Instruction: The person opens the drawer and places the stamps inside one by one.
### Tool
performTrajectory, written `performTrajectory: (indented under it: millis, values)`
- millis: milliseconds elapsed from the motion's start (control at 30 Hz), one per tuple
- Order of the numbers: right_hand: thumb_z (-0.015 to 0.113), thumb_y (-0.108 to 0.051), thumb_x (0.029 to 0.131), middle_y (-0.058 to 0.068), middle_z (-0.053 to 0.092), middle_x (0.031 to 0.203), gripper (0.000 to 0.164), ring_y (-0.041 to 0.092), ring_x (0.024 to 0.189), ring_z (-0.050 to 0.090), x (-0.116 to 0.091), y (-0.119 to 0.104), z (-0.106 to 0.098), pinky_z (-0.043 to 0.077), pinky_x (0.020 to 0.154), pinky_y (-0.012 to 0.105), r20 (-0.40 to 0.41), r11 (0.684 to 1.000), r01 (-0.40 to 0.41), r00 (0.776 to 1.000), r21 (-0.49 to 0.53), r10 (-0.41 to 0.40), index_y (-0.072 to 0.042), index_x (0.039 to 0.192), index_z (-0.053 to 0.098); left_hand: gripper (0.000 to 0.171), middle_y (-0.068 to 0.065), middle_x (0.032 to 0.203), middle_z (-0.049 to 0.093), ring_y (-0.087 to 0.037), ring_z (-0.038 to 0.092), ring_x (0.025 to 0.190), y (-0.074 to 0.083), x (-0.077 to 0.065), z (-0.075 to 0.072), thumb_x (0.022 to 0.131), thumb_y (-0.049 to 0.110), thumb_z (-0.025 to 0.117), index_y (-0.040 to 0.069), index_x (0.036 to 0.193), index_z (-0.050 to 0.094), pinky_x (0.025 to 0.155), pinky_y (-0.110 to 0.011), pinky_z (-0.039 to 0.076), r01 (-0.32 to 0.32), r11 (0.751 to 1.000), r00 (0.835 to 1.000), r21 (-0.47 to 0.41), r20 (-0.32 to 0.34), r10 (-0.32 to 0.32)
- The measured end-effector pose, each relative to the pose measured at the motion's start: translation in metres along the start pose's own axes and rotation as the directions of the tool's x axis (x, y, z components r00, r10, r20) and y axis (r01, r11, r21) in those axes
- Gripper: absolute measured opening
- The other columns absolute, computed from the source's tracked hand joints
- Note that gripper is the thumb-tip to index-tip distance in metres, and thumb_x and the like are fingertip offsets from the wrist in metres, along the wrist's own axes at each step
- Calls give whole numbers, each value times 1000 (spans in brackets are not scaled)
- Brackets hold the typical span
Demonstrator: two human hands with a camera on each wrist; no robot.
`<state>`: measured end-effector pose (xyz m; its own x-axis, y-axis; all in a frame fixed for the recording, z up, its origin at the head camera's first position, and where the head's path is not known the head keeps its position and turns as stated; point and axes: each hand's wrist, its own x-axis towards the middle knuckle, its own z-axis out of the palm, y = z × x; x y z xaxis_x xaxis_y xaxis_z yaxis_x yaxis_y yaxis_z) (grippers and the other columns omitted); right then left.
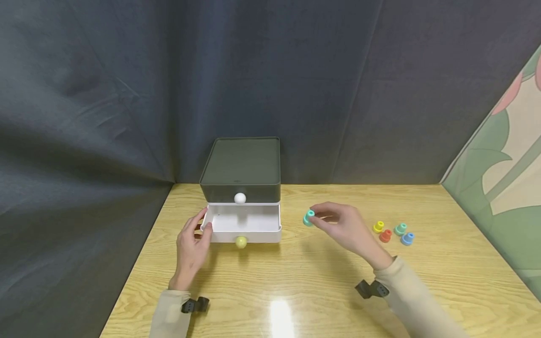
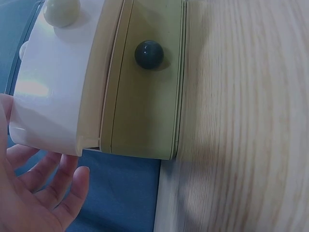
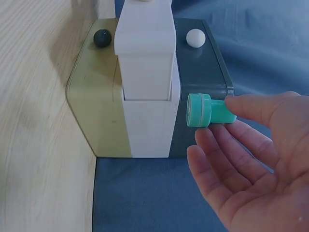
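My left hand [image 1: 192, 246] holds the left front corner of a pulled-out white drawer [image 1: 266, 237]. Its thumb lies at the front corner, the other fingers along the side wall. A yellow-green round knob [image 1: 241, 242] sits on the drawer front, and nothing lies on the visible drawer floor. To the right of the drawer, my right hand [image 1: 344, 227] pinches a turquoise plug-shaped piece [image 3: 199, 111] between thumb and fingers, above the table. The piece has a wide round base and a narrower stem, with a hole in its top in the head view.
The drawer belongs to a stacked cabinet with a dark top unit [image 1: 245, 162], a white knob [image 1: 240, 198] and an olive bottom drawer [image 2: 145, 106]. Right of my right hand stand yellow [image 1: 378, 227], red [image 1: 385, 235], green [image 1: 400, 229] and blue [image 1: 407, 239] plug-shaped pieces. Dark curtain [image 1: 270, 94] hangs behind.
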<state>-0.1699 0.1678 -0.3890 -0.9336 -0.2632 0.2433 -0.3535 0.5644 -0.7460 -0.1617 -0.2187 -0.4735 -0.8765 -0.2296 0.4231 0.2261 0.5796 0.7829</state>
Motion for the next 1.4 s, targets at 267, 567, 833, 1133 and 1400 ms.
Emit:
performTrajectory:
  millis: [267, 567, 833, 1133, 1400]
  values:
    - [81, -19, 96, 7, 81, 114, 24, 25, 101, 79, 9, -7, 10, 65, 88, 39, 16, 998, 5, 1000, 67, -6, -8, 118, 80, 43, -16, 135, 72, -14, 62, 98, -1, 0, 1, 101, 9, 67, 10, 144, 67, 74, -20, 56, 0, 1000, 1000, -14, 3, 0]
    - [80, -14, 96, 10, 80, 116, 26, 26, 103, 79, 20, -19, 22, 64, 91, 40, 48, 992, 23, 998, 126, -29, -5, 120, 79, 44, -15, 134, 72, -14, 61, 98, -2, 1, 2, 101, 10, 66, 11, 145, 67, 74, -19, 56, 11, 1000, 1000, -12, 1, -11]
    - [79, -13, 96, 11, 80, 118, 26, 26, 105, 78, 30, -30, 33, 63, 93, 37, 107, 985, 12, 994, 174, -31, -4, 120, 78, 45, -16, 134, 71, -17, 62, 99, -4, -1, 4, 101, 9, 66, 11, 146, 66, 73, -8, 49, 17, 999, 1000, -29, -3, -17]
    - [79, -14, 96, 12, 80, 117, 26, 26, 105, 78, 39, -38, 46, 63, 93, 37, 169, 980, 32, 983, 194, -66, -4, 120, 79, 44, -16, 133, 71, -10, 60, 97, -5, -3, 5, 101, 9, 66, 12, 146, 67, 73, -7, 49, 23, 999, 1000, -42, -7, -23]
    - [78, -14, 97, 9, 81, 113, 23, 18, 100, 78, 52, -49, 62, 62, 87, 25, 242, 978, 21, 968, 205, -72, -6, 118, 80, 44, -15, 132, 72, -7, 60, 96, -5, -3, 5, 102, 9, 66, 12, 145, 67, 72, -12, 52, 17, 999, 1000, -39, -16, -18]
